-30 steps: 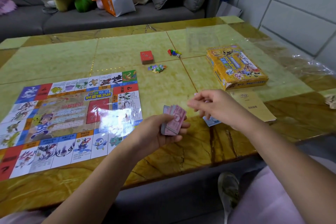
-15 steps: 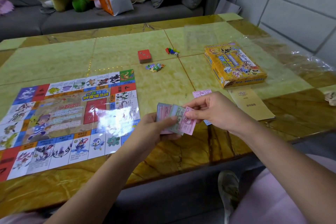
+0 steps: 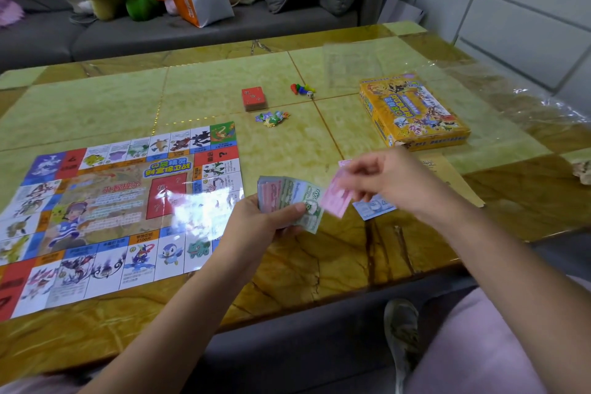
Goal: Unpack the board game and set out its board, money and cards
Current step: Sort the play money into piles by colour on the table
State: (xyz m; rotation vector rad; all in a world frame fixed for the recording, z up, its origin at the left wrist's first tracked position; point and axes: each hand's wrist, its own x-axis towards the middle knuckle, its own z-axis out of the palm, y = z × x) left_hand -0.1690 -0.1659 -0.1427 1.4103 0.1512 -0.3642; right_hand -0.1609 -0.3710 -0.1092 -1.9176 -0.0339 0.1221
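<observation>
Paper in the right hand point(image 3: 393, 182): a pink note point(image 3: 334, 201), pinched at its end; half a second before it overlapped the fan, and it had since come clear, just beside the green note point(image 3: 308, 205).
Paper in the left hand point(image 3: 256, 224): the money point(image 3: 281, 197), fanned and gripped with the thumb across the green note, held over the near part of the worktop point(image 3: 224, 86), right of the board point(image 3: 112, 208); a second before it was a squared stack.
Notes laid down: a blue note point(image 3: 372, 209) and a second pink one point(image 3: 343, 163) lay on the worktop, both largely hidden by the right hand.
Board: flat at left, unmoved; glare washed out its middle and its left edge was cut off.
Cards: the red stack point(image 3: 253, 98) stood beyond the board, the box point(image 3: 412, 112) well to its right, as before.
Print on the notes: mostly too blurred to read.
</observation>
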